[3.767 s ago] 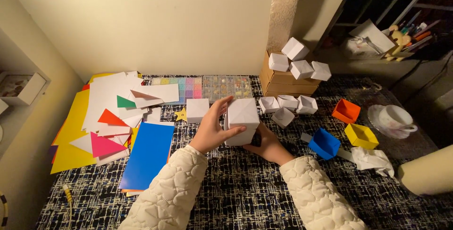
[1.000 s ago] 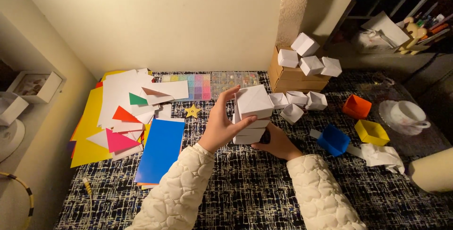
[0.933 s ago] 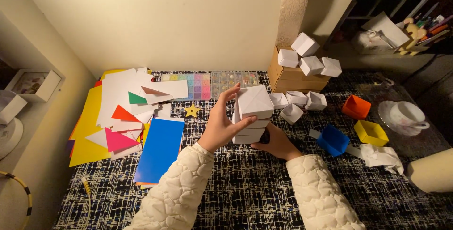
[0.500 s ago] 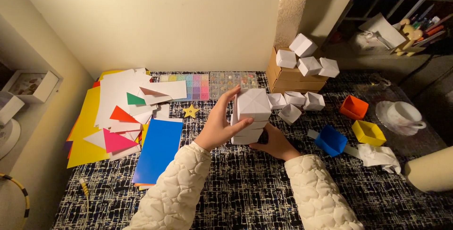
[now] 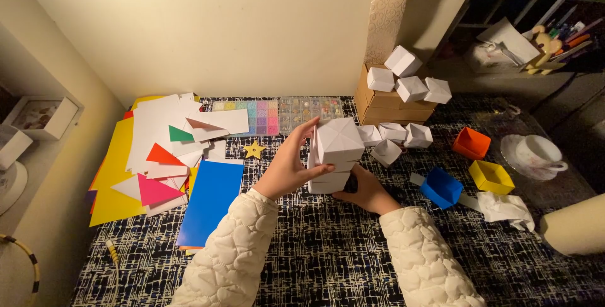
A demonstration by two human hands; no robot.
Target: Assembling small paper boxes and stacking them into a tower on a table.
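The white paper box [image 5: 338, 143] has risen, left hand [image 5: 287, 171] and right hand [image 5: 368, 192] gripping it.

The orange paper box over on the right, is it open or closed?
Open. The orange paper box shows its hollow inside, with no lid over it.

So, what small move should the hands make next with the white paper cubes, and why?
Probably press the top white cube squarely down onto the lower white cube. The left hand grips the stack's side, the right hand steadies its base, and the top cube looks slightly turned and offset.
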